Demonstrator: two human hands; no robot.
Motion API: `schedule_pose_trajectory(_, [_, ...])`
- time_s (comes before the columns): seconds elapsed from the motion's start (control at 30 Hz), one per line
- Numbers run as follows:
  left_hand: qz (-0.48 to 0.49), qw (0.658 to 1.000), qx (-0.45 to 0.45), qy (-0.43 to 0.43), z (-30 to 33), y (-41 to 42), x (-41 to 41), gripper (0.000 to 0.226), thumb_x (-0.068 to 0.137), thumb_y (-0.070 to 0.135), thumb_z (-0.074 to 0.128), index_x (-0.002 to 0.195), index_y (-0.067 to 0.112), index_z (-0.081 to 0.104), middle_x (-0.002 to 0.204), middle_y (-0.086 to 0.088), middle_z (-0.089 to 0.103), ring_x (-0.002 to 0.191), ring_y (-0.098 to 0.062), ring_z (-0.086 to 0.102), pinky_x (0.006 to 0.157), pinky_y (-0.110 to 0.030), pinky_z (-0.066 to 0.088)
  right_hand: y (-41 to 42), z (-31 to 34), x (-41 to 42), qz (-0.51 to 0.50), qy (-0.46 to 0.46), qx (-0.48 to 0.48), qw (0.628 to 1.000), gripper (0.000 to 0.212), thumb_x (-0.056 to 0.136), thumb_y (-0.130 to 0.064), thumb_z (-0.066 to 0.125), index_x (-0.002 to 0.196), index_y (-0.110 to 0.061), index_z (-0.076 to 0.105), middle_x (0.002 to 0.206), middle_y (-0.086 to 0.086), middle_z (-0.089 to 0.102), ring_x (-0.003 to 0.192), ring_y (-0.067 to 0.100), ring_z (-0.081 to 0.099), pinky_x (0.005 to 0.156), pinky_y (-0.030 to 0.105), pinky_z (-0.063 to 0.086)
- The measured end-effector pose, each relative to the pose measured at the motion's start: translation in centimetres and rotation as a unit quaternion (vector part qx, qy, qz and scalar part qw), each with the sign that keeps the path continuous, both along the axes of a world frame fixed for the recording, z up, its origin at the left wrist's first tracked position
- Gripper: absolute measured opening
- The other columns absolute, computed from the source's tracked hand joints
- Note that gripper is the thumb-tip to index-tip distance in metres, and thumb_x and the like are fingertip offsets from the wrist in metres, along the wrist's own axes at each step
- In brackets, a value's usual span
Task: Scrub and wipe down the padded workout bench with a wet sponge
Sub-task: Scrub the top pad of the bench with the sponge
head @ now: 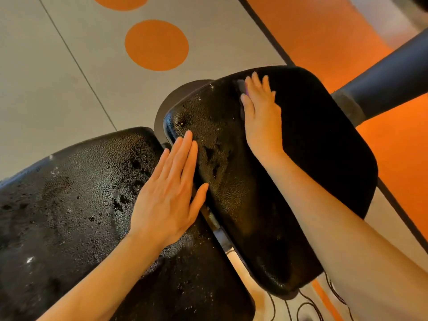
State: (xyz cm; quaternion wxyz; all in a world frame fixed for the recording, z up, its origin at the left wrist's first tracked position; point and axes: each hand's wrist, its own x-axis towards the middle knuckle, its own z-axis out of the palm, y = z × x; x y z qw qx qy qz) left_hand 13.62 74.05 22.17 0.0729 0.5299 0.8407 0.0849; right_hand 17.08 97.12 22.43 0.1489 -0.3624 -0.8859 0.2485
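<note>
The black padded bench has two cushions: a wet, beaded long pad (76, 205) at lower left and a seat pad (312, 158) at right, wet on its left half. My left hand (166, 193) lies flat, fingers together, across the gap between the pads. My right hand (261, 114) presses flat on a purple-grey sponge (241, 88) near the seat pad's far edge; only the sponge's left edge shows past my fingers.
Grey floor with orange circles (156, 45) lies beyond the bench. An orange floor area (324, 38) with a dark border is at upper right. A thick black frame tube (382, 82) rises at right. Metal bracket and frame (217, 225) show in the gap between pads.
</note>
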Motion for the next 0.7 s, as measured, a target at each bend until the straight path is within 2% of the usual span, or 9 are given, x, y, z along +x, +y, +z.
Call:
schedule_pose_trajectory(0.13, [0.004, 1.0, 0.013, -0.018, 0.3, 0.0, 0.0, 0.071, 0.102, 0.046, 0.031, 0.156, 0.004, 0.012, 0.166, -0.012, 0.005, 0.153, -0.023, 0.006, 0.124, -0.044, 0.018, -4.7, 0.5, 9.9, 0.06, -0.017, 0.005, 0.998, 0.043, 0.101, -0.024, 0.038, 0.143, -0.022, 0.031, 0.153, -0.012, 0.019, 0.138, -0.015, 0.001, 0.117, 0.023, 0.008])
schedule_pose_trajectory(0.17, [0.006, 1.0, 0.014, -0.02, 0.3, 0.0, 0.0, 0.071, 0.102, 0.046, 0.032, 0.156, 0.004, 0.012, 0.165, -0.012, 0.005, 0.154, -0.022, 0.006, 0.124, -0.043, 0.018, -4.9, 0.3, 10.4, 0.058, -0.014, 0.002, 0.998, 0.043, 0.101, -0.027, 0.036, 0.143, -0.022, 0.032, 0.153, -0.012, 0.02, 0.138, -0.016, 0.002, 0.116, 0.019, 0.006])
schedule_pose_trajectory(0.23, [0.004, 1.0, 0.009, -0.02, 0.3, 0.1, -0.1, 0.071, 0.103, 0.046, 0.032, 0.156, 0.005, 0.012, 0.166, -0.012, 0.005, 0.154, -0.021, 0.005, 0.124, -0.043, 0.017, -3.0, 0.3, 6.6, 0.047, -0.014, 0.0, 0.999, 0.043, 0.102, -0.024, 0.036, 0.143, -0.014, 0.038, 0.154, 0.0, 0.03, 0.145, 0.003, 0.012, 0.118, 0.019, 0.003])
schedule_pose_trajectory(0.3, [0.006, 1.0, 0.002, -0.017, 0.2, 0.1, 0.0, 0.071, 0.103, 0.048, 0.03, 0.156, 0.005, 0.011, 0.166, -0.012, 0.003, 0.154, -0.021, 0.003, 0.125, -0.041, 0.015, -0.2, 0.0, 0.2, 0.019, -0.01, 0.006, 1.0, 0.04, 0.103, -0.019, 0.038, 0.142, -0.009, 0.041, 0.153, 0.008, 0.033, 0.147, 0.019, 0.017, 0.12, 0.032, 0.008])
schedule_pose_trajectory(0.4, [0.009, 1.0, -0.012, -0.005, 0.2, 0.2, 0.0, 0.072, 0.103, 0.049, 0.028, 0.156, 0.005, 0.01, 0.166, -0.012, 0.002, 0.154, -0.022, 0.003, 0.124, -0.041, 0.014, 1.3, 0.3, -3.4, 0.033, 0.004, -0.017, 0.999, 0.042, 0.103, -0.02, 0.037, 0.144, -0.01, 0.037, 0.155, 0.007, 0.03, 0.148, 0.02, 0.013, 0.118, 0.032, 0.004])
schedule_pose_trajectory(0.5, [0.012, 1.0, -0.012, -0.011, 0.3, 0.3, -0.1, 0.073, 0.102, 0.049, 0.031, 0.157, 0.005, 0.01, 0.166, -0.012, 0.002, 0.154, -0.022, 0.005, 0.124, -0.041, 0.015, -2.1, 0.3, 4.6, 0.097, -0.016, 0.014, 0.995, 0.044, 0.102, -0.021, 0.038, 0.145, -0.015, 0.032, 0.155, 0.0, 0.028, 0.146, 0.012, 0.013, 0.118, 0.022, 0.005])
schedule_pose_trajectory(0.57, [0.016, 1.0, -0.012, -0.014, 0.3, 0.2, -0.1, 0.073, 0.102, 0.049, 0.032, 0.157, 0.006, 0.011, 0.166, -0.011, 0.002, 0.154, -0.022, 0.006, 0.124, -0.04, 0.014, -4.3, 0.6, 9.1, 0.117, -0.051, 0.035, 0.991, 0.045, 0.101, -0.024, 0.037, 0.145, -0.017, 0.028, 0.153, -0.004, 0.026, 0.145, 0.01, 0.013, 0.118, 0.022, 0.006])
schedule_pose_trajectory(0.63, [0.014, 1.0, -0.015, -0.012, 0.3, 0.3, -0.1, 0.073, 0.102, 0.049, 0.032, 0.157, 0.006, 0.01, 0.166, -0.011, 0.002, 0.154, -0.022, 0.006, 0.124, -0.039, 0.013, -3.1, 0.3, 6.5, 0.107, -0.032, 0.022, 0.993, 0.043, 0.101, -0.021, 0.04, 0.142, -0.012, 0.038, 0.151, 0.002, 0.034, 0.144, 0.014, 0.02, 0.117, 0.029, 0.01])
schedule_pose_trajectory(0.7, [0.015, 1.0, -0.021, -0.01, 0.3, 0.3, 0.0, 0.073, 0.102, 0.05, 0.031, 0.157, 0.007, 0.009, 0.166, -0.01, 0.001, 0.154, -0.021, 0.004, 0.124, -0.039, 0.013, -1.0, 0.4, -0.6, 0.071, -0.011, -0.007, 0.997, 0.04, 0.102, -0.019, 0.041, 0.14, -0.009, 0.043, 0.151, 0.007, 0.037, 0.145, 0.019, 0.021, 0.119, 0.032, 0.01])
